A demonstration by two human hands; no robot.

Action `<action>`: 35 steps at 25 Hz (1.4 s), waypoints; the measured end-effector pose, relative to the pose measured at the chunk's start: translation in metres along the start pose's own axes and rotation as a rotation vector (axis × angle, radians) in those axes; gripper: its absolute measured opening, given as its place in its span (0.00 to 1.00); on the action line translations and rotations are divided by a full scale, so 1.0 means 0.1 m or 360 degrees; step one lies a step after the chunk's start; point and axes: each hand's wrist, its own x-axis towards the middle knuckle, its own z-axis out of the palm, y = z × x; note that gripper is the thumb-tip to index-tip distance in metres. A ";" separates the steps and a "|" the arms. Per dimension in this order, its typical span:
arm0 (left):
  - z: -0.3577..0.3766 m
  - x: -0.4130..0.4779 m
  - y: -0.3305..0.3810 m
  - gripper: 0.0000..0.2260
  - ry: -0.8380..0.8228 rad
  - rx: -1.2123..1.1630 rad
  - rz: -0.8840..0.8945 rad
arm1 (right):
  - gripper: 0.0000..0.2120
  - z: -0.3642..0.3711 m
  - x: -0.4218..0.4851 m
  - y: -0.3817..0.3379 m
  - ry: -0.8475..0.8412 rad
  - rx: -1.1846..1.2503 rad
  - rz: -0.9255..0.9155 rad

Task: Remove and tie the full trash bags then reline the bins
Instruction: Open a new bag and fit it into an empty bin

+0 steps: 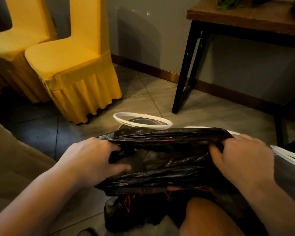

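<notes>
A black trash bag is stretched wide between both my hands, its mouth pulled open. My left hand grips the bag's left edge, fingers curled into the opening. At the right edge, my right hand holds the plastic with curled fingers. A white ring with a clear bin under it lies on the floor just beyond the bag. Another black bag with red drawstrings sits low, beside my knee. A white-rimmed bin shows at the right, partly hidden by my right hand.
Two chairs in yellow covers stand at the left. A wooden table with black legs is at the right against the grey wall. A beige surface fills the lower left. Tiled floor lies between.
</notes>
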 end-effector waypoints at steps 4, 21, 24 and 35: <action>0.00 0.02 -0.03 0.05 0.0208 -0.0047 0.0020 | 0.10 0.07 -0.06 0.00 -0.0058 0.0146 -0.0121; 0.21 0.31 0.09 0.29 -0.0258 0.0079 -0.0114 | 0.05 0.21 -0.09 0.16 -0.0657 -0.0058 -0.0011; 0.20 0.25 0.02 0.32 -0.0423 0.0063 -0.0033 | 0.13 0.33 -0.10 0.13 -0.0600 0.0027 0.0021; 0.23 0.07 -0.02 0.08 -0.0033 0.0009 0.0138 | 0.11 0.45 -0.13 0.02 -0.0480 -0.0075 -0.0192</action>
